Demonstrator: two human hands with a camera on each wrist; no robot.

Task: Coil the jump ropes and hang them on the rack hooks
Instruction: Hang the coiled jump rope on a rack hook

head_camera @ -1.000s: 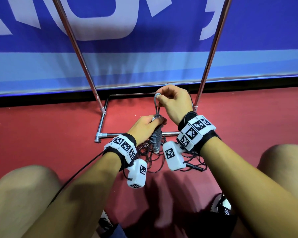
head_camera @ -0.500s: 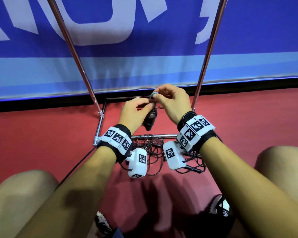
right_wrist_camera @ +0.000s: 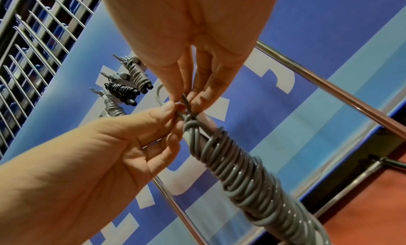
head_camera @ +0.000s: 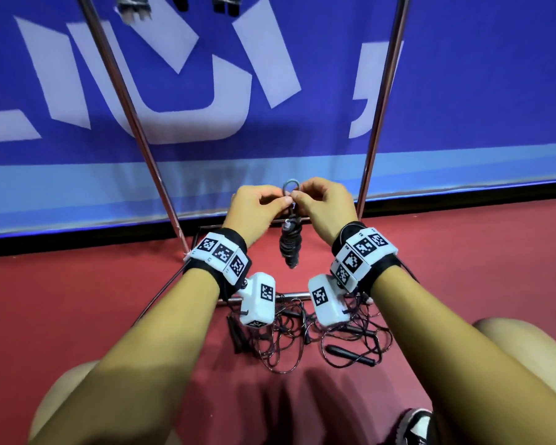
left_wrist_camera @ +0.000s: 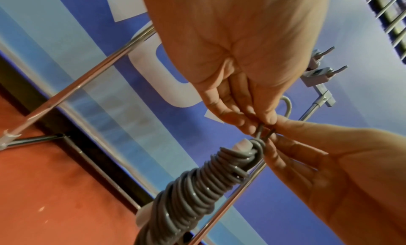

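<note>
Hands: I see two, my left hand (head_camera: 258,209) and my right hand (head_camera: 326,207), raised together between the rack's two slanting poles (head_camera: 381,104).
Coiled rope: one grey jump rope (head_camera: 290,244), wound tight around its handles, hangs below my fingertips, clear of the red floor (head_camera: 77,300) and in front of the rack's base bar.
Loop: one small loop of rope (head_camera: 291,185) stands up above the pinch.
Left fingers: thumb and fingertips (left_wrist_camera: 269,117) pinch the rope strands just above the coil.
Right fingers: clamped on the same strands from the other side (right_wrist_camera: 173,95), touching the left fingertips.
Hung ropes: from the right wrist I count three coiled bundles (right_wrist_camera: 119,91) on the rack's hooks, two grey and one black, high above the poles.
Loose ropes: a tangle of dark rope (head_camera: 302,342) lies on the floor by the base bar; I make out at least three black handles (head_camera: 350,354), the exact count unclear.
</note>
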